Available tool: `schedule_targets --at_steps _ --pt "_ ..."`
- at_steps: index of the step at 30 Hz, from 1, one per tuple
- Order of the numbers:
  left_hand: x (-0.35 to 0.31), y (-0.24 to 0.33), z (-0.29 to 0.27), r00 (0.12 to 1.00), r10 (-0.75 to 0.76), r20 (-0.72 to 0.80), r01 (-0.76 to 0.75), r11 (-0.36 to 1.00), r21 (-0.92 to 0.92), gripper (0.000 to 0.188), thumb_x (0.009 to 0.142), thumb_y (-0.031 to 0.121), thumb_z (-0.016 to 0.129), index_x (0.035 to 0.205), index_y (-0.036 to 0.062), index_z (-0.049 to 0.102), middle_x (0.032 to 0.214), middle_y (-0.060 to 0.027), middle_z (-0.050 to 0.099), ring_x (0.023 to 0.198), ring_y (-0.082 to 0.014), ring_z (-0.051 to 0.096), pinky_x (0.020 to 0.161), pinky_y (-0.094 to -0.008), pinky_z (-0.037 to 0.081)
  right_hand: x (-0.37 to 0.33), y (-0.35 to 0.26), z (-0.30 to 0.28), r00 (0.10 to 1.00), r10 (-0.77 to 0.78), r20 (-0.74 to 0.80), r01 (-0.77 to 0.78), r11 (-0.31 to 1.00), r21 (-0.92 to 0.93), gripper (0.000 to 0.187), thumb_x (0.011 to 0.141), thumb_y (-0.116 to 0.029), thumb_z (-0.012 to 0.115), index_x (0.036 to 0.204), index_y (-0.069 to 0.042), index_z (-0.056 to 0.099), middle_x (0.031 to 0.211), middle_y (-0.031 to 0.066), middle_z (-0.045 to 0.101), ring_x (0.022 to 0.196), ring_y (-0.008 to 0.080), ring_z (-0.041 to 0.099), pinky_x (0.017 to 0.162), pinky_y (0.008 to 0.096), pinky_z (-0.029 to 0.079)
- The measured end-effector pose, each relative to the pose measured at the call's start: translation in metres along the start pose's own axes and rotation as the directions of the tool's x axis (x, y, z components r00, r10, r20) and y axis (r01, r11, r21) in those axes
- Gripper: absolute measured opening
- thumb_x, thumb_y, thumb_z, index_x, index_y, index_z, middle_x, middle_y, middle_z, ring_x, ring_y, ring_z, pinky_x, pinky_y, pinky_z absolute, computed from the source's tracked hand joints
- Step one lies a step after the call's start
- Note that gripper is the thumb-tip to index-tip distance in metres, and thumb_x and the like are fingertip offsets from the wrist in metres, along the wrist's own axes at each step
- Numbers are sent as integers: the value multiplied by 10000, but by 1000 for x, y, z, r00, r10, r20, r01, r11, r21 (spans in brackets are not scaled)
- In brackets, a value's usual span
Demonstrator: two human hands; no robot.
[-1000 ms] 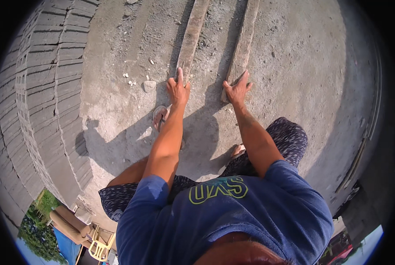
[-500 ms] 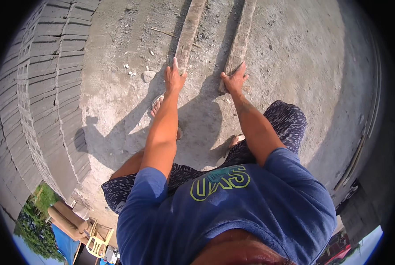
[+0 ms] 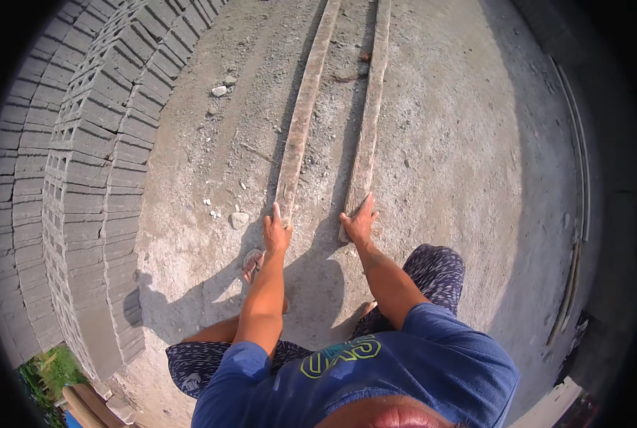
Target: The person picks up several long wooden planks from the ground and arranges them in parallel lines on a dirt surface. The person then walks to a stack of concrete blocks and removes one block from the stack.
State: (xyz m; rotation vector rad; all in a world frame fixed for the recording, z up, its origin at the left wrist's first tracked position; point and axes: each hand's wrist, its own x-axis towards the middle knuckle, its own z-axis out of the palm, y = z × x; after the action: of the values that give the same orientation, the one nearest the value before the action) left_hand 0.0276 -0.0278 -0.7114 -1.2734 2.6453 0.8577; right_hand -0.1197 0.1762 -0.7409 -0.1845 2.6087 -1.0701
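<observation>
Two long, weathered wooden beams run side by side over the ground, away from me. My left hand is closed around the near end of the left beam, its index finger stretched along the wood. At the near end of the right beam, my right hand grips with the fingers over its top and the thumb on its left side. The undersides of both beams and the fingertips beneath them are hidden. The far ends run out of the picture's top edge.
Stacked grey hollow blocks form a wall along the left. Several pale stones, including a larger stone, lie on the gritty ground near my left foot. Long thin poles lie along the right side, in shadow.
The view has tilted farther ahead, so more of both beams shows and my hands appear lower in it. Both hands keep their hold on the same beam ends.
</observation>
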Motion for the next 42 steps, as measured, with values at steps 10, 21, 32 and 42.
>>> schedule_targets --at_steps 10,21,32,42 --pt "2 1 -13 995 83 -54 -84 996 -15 1017 702 146 816 1558 202 271 1195 -201 523 1112 -397 519 966 -495 446 6 -49 -31 976 192 107 -176 974 -141 1245 686 -415 861 1563 -24 69 1608 218 199 1501 350 180 1168 649 86" --pt "-44 65 -234 906 -333 262 300 941 156 639 753 287 759 1326 82 565 1265 -201 588 1219 -391 531 1016 -486 459 -95 -151 -256 821 353 448 -267 932 -245 781 800 -428 779 1359 53 524 1268 249 631 1148 351 642 948 379 520" --pt "-71 79 -479 894 -342 289 342 938 52 374 801 159 635 1161 73 687 1141 -213 689 1111 -363 645 946 -419 511 -217 -291 -495 779 106 618 127 939 -321 570 928 -440 607 1308 -15 602 1326 236 593 1285 357 536 1101 420 389" --pt "-26 330 -471 936 -292 198 302 953 -21 398 772 88 618 1163 78 695 1027 -201 716 985 -324 693 855 -400 537 -28 -242 -658 843 246 478 -384 898 215 425 1015 -283 500 1244 52 626 945 193 744 846 259 735 808 320 560"
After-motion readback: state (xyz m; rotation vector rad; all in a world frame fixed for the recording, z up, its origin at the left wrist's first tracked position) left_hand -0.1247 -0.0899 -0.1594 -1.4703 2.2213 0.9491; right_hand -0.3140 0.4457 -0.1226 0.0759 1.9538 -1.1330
